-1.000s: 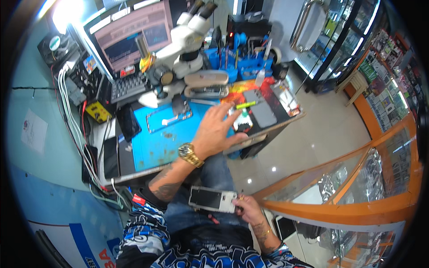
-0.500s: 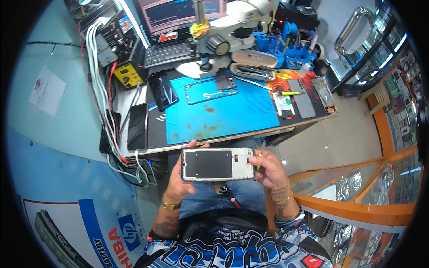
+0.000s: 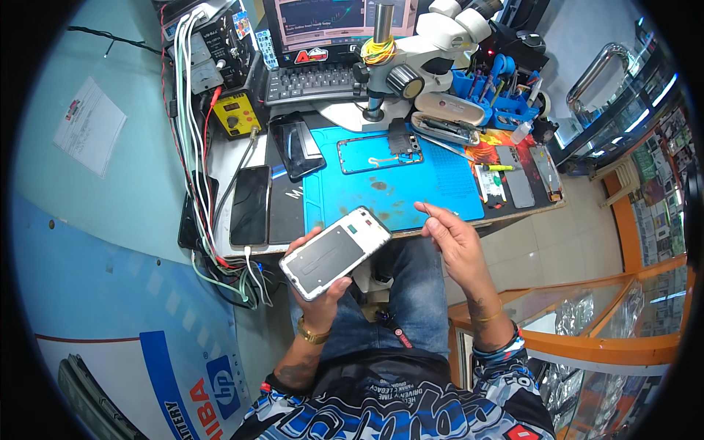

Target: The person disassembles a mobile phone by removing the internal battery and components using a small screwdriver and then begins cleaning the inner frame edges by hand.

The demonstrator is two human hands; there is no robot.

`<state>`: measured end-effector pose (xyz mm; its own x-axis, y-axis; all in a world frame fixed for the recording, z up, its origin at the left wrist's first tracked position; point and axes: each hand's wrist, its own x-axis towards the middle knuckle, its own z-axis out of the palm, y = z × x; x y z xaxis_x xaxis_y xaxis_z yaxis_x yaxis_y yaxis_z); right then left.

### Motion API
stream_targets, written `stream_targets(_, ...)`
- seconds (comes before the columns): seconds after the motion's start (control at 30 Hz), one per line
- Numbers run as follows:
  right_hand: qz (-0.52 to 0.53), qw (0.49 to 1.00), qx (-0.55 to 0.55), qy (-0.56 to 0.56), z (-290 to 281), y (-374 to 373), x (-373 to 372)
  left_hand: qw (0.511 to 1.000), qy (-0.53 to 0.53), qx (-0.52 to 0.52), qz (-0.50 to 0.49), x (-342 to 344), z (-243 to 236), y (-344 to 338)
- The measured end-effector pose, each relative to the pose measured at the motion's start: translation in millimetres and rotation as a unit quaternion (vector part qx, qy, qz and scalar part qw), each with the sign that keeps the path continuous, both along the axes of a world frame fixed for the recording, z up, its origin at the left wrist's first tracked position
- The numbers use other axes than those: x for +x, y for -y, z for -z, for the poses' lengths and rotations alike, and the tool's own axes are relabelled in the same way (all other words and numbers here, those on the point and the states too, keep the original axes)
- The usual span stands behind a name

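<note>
My left hand (image 3: pixel 320 302) grips a white-rimmed phone frame (image 3: pixel 329 255) with a dark grey middle, tilted above my lap at the desk's front edge. My right hand (image 3: pixel 451 242), to the right of that frame and apart from it, pinches a small thin item (image 3: pixel 426 208) too small to name. Beyond my hands lies a blue work mat (image 3: pixel 450 192), with a dark phone housing (image 3: pixel 342 160) and an orange flex strip on it. Two dark phones (image 3: pixel 250 207) (image 3: pixel 293 147) lie to the left, one partly on the mat.
A microscope (image 3: pixel 405 80), laptop keyboard (image 3: pixel 312 87), tool case (image 3: pixel 445 127) and blue organiser (image 3: pixel 499 99) stand at the back. A yellow-fronted device (image 3: pixel 233 115) and hanging cables (image 3: pixel 192 147) are left. Loose phone parts (image 3: pixel 519 187) lie right. An orange-edged glass case (image 3: pixel 623 345) is at lower right.
My left hand came down from over the desk to grip the frame, which is now turned at a slant. My right hand left the frame and moved up and right with the thin item.
</note>
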<state>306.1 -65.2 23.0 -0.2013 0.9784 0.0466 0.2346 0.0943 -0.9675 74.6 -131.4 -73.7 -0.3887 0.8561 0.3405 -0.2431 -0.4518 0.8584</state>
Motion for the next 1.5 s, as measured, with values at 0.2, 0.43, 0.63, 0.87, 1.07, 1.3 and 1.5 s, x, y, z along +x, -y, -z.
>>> stream_targets(0.2, 0.003, 0.988, 0.151, -0.004, -8, -11, -5, 0.99, -0.104, -0.001, -0.091, 11, 13, -1)
stream_targets(0.43, 0.033, 0.943, 0.331, -0.015, 9, -42, -6, 0.985, -0.123, -0.007, -0.123, 17, 22, 2)
stream_targets(0.63, 0.106, 0.944, 0.305, 0.067, 35, -38, 14, 0.991, -0.048, -0.054, -0.116, 18, 4, 1)
stream_targets(0.87, 0.114, 0.938, 0.248, 0.213, 34, 2, 42, 0.973, 0.216, -0.08, -0.02, 4, -9, 7)
stream_targets(1.07, 0.114, 0.931, 0.153, 0.311, 47, 24, 36, 0.899, 0.404, -0.117, 0.118, -9, -31, 6)
stream_targets(1.3, 0.094, 0.993, 0.076, 0.01, 56, 33, 8, 0.839, 0.483, -0.185, 0.169, 0, -54, 10)
stream_targets(1.5, -0.028, 0.967, 0.252, 0.028, 9, 49, -51, 0.807, 0.5, -0.217, 0.229, 8, -63, 14)
